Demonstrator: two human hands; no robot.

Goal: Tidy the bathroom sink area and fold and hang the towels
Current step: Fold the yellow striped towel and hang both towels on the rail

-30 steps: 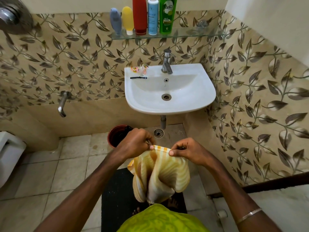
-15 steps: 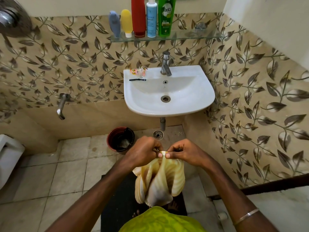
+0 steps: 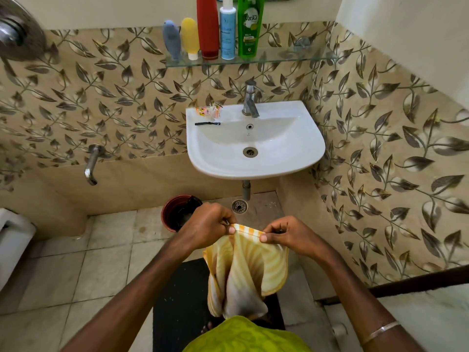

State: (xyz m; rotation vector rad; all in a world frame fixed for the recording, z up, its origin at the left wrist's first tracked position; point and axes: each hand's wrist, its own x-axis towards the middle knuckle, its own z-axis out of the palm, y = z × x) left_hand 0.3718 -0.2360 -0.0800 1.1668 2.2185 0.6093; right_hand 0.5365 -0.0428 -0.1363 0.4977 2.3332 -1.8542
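— How many towels do we count?

— One, a yellow-and-white striped towel (image 3: 247, 270), hanging in front of us below the sink (image 3: 256, 146). Our left hand (image 3: 208, 224) and right hand (image 3: 289, 233) each pinch its top hem between thumb and curled fingers, near each other, a short stretch of hem taut between them.

— And on the glass shelf (image 3: 279, 58)?

— Five bottles (image 3: 229, 29) in a row: grey-blue, yellow, red, pale blue, green (the three tall ones are cut off at the top).

— On the sink?

— One tap (image 3: 250, 100); at the left rim a few small sachets (image 3: 209, 111), too small for us to read, and one thin black item (image 3: 206, 123) we cannot identify.

— On the floor?

— One dark red bucket (image 3: 177, 212), partly behind our left hand; one black mat (image 3: 182, 301), largely covered by the towel and our arms.
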